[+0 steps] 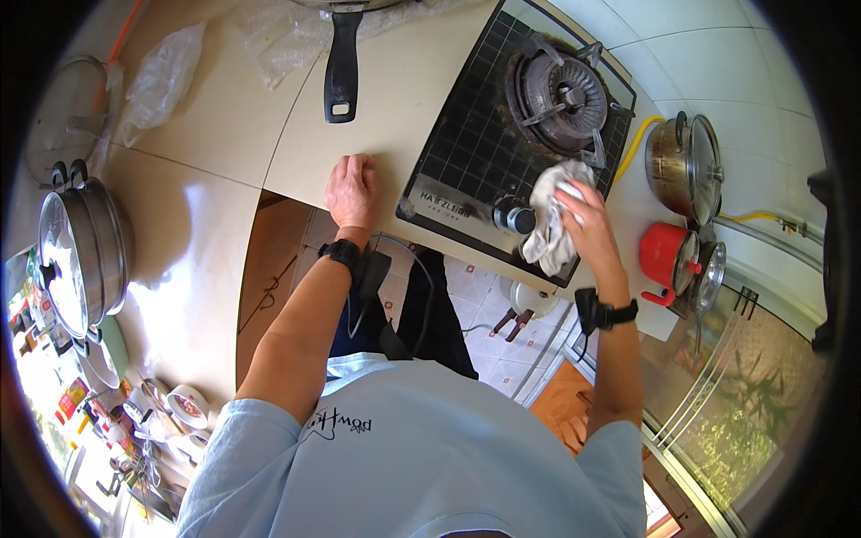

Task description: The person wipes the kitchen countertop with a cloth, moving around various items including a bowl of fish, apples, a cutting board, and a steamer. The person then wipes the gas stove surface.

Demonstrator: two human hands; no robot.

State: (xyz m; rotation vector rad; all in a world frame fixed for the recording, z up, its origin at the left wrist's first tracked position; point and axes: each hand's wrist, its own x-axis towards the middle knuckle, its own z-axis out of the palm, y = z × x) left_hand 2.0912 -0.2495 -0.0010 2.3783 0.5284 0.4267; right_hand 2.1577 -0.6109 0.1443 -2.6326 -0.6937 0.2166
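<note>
My right hand [590,225] grips a crumpled white cloth [555,222] pressed against the right front of a black gas stove [464,128]. Just left of the cloth is the stove's control knob [518,218]. A round burner [568,97] with metal pan supports sits further back, and dark grime surrounds it. On the beige countertop [303,155], left of the stove, rests my left hand [352,191] with its fingers curled in, near the front edge. Nothing shows in it. Beyond this hand lies the black handle [343,67] of a pan whose body is mostly cut off at the top.
Right of the stove stand a lidded steel pot [679,168], a red pot [664,254] and a yellow gas hose [635,148]. A steel steamer [87,255] is on the left counter. Clear plastic bags [165,77] lie at the back. Below the counter edge, a pot [535,302] is visible.
</note>
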